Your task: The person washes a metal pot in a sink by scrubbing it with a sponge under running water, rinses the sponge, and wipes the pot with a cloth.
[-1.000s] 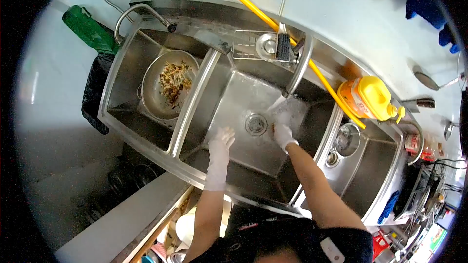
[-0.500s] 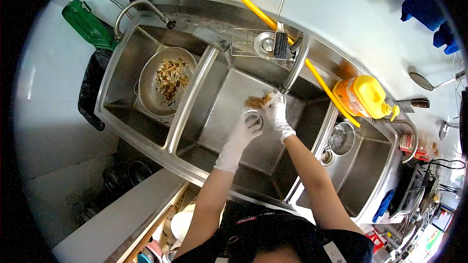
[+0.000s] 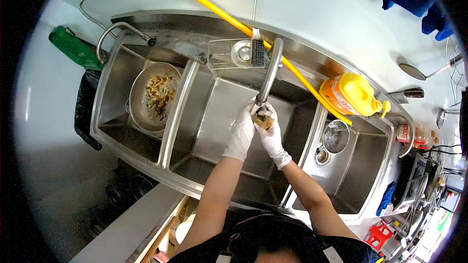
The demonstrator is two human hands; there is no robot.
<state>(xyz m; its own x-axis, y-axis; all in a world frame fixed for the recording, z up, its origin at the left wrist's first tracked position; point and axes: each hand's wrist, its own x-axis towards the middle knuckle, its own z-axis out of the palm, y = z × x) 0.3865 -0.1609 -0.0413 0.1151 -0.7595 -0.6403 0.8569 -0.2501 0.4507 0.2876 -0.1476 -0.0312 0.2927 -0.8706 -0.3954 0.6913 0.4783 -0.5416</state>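
Note:
Under the mouth of the middle faucet (image 3: 271, 74), my two white-gloved hands are cupped together around a brownish clump of what looks like food scraps (image 3: 263, 121). My left hand (image 3: 243, 129) curves along its left side. On the right, my right hand (image 3: 271, 138) has its fingers wrapped round the clump, which shows pale and dark bits at the top. Both hands are held above the floor of the middle sink basin (image 3: 222, 104). The drain is hidden behind my hands.
A round metal pan (image 3: 141, 92) of food scraps stands in the left basin. At the back are a wire rack (image 3: 217, 62) with a brush (image 3: 258, 51). A yellow jug (image 3: 355, 93), a yellow hose (image 3: 214, 7) and a small strainer (image 3: 336, 136) are near the right basin.
Both hands have come together beneath the faucet with the brown clump between them. Earlier my left hand was apart, over the drain, and the clump lay on the basin floor by my right hand.

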